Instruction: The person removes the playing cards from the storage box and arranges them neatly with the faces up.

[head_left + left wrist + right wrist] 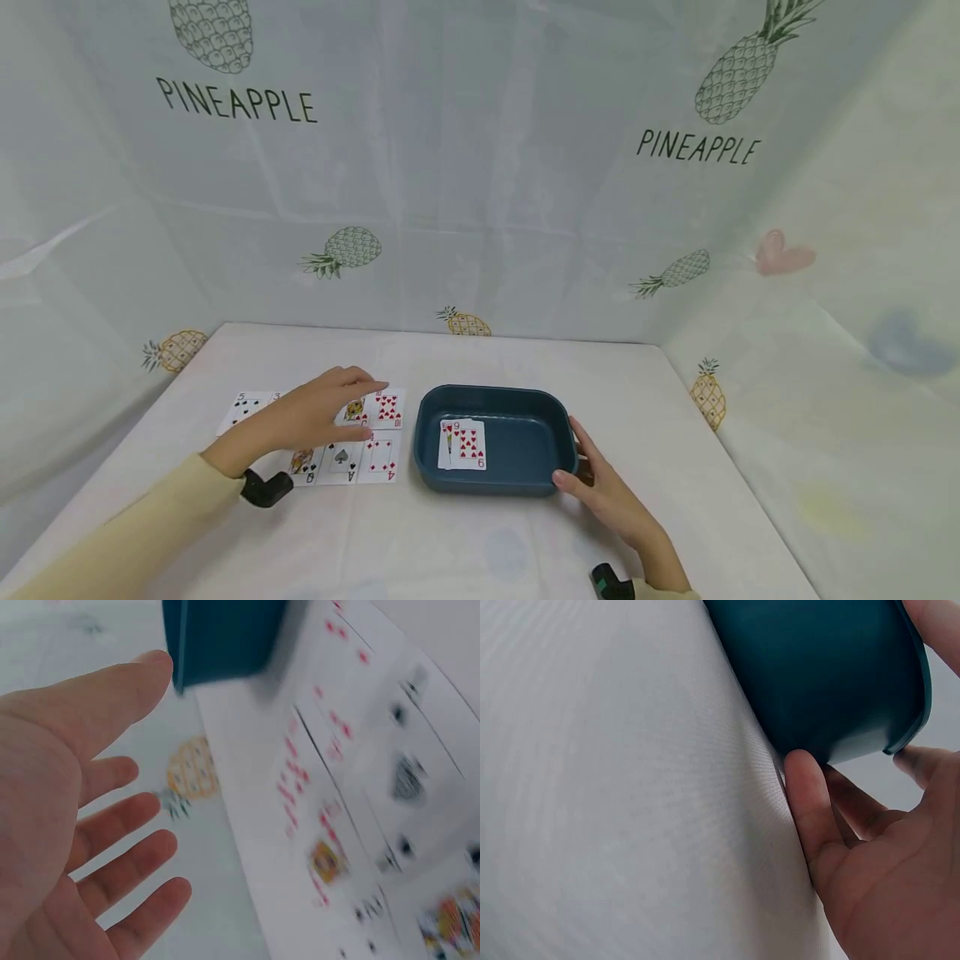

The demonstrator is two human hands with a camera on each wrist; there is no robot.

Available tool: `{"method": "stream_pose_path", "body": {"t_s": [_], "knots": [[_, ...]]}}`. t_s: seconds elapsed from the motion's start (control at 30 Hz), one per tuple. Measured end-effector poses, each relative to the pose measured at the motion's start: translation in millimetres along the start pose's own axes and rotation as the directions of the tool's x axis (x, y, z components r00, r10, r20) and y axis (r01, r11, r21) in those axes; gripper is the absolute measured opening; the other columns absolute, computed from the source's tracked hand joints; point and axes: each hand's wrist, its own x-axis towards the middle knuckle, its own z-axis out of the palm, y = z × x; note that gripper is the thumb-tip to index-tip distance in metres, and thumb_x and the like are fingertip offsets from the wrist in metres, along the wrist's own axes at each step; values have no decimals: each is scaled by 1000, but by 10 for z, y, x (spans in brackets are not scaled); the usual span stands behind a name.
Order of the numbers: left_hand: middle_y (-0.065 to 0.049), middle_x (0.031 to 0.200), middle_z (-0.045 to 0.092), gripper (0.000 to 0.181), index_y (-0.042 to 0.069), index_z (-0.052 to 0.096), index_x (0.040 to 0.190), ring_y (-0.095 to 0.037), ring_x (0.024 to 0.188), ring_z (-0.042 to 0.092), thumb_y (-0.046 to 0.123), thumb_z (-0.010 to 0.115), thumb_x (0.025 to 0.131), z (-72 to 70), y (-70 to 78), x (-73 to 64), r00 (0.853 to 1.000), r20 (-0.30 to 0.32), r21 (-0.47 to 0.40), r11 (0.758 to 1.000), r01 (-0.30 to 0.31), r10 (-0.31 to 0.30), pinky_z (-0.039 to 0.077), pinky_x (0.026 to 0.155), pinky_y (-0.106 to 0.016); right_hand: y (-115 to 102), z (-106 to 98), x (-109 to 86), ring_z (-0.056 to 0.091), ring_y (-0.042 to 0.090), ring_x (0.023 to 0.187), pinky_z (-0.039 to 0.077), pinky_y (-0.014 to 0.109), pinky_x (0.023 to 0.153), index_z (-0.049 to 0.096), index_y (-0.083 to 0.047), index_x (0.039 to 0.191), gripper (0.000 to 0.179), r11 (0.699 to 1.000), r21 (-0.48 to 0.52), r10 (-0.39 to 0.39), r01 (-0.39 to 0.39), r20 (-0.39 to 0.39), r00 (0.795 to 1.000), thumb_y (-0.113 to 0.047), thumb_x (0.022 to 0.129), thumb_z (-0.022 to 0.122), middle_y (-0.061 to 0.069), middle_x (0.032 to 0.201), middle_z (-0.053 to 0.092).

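Note:
Playing cards (381, 457) lie face up in two rows under and beside my left hand (311, 414), which hovers over them with fingers spread and nothing held. The ace of spades and four of diamonds show in the front row; a ten of hearts (388, 408) ends the back row. My left forearm hides some cards. To the right, a dark teal rectangular tray (525, 437) holds a small overlapped stack with a nine of hearts (471, 446) on top. My right hand (611, 496) holds the tray's front right corner, thumb at the front, fingers along the right side.
A white cloth covers the table (450, 542). Behind it hangs a pale curtain (480, 167) printed with pineapples, and similar sheets stand at both sides. Each wrist carries a black camera mount (266, 488).

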Motion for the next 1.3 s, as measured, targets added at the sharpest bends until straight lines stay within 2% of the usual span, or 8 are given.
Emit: {"method": "stream_pose_path", "body": {"t_s": [0.17, 0.3, 0.53, 0.7, 0.87, 1.1, 1.3], "knots": [[-2, 145, 58, 71, 18, 56, 155, -25, 132, 54, 41, 83, 93, 60, 298, 268, 999, 4, -35, 998, -53, 53, 53, 107, -49, 0, 22, 14, 55, 35, 137, 47, 56, 110, 15, -38, 171, 88, 1000, 1, -12, 12, 5, 1000, -31, 103, 70, 22, 164, 39], [-2, 144, 58, 72, 16, 57, 154, -23, 131, 54, 39, 85, 92, 187, 498, 451, 996, 29, -49, 996, -80, 82, 53, 107, -47, -9, 31, 17, 54, 35, 138, 46, 56, 111, 14, -37, 171, 89, 1000, 7, -15, 15, 13, 1000, -31, 103, 70, 22, 164, 39], [-6, 142, 59, 71, 13, 58, 152, -23, 128, 54, 40, 85, 92, 448, 735, 687, 986, 85, -56, 989, -137, 141, 53, 106, -44, -7, 39, 13, 54, 34, 138, 46, 56, 112, 15, -38, 171, 89, 1000, 25, -14, 13, 18, 1000, -30, 103, 71, 21, 163, 39], [-9, 136, 62, 71, 7, 61, 149, -21, 117, 55, 38, 86, 90, 594, 809, 809, 981, 107, -73, 985, -157, 165, 53, 99, -39, 7, 41, 16, 55, 34, 137, 46, 56, 111, 15, -37, 171, 89, 1000, 19, -15, 15, 14, 1000, -30, 103, 71, 21, 163, 40], [-7, 128, 63, 73, 6, 64, 145, -20, 106, 53, 43, 89, 87, 709, 854, 899, 982, 109, -14, 988, -155, 156, 52, 86, -34, 5, 39, 16, 55, 33, 137, 46, 56, 111, 15, -37, 171, 88, 1000, 4, -21, 21, 10, 1000, -30, 103, 71, 21, 163, 40], [-5, 127, 64, 81, 9, 67, 142, -20, 104, 55, 58, 88, 82, 801, 888, 996, 985, 108, 112, 983, -144, 132, 53, 92, -38, 8, 23, 16, 55, 33, 136, 47, 54, 110, 15, -39, 171, 88, 1000, -3, -21, 21, 2, 1000, -31, 103, 70, 21, 162, 41], [-4, 124, 65, 86, 12, 69, 139, -20, 103, 55, 66, 89, 75, 856, 905, 1074, 984, 137, 191, 972, -138, 113, 53, 93, -38, 24, 8, 8, 55, 34, 137, 47, 55, 110, 15, -40, 170, 88, 1000, -1, -21, 21, -2, 1000, -31, 103, 71, 21, 162, 41]]}}
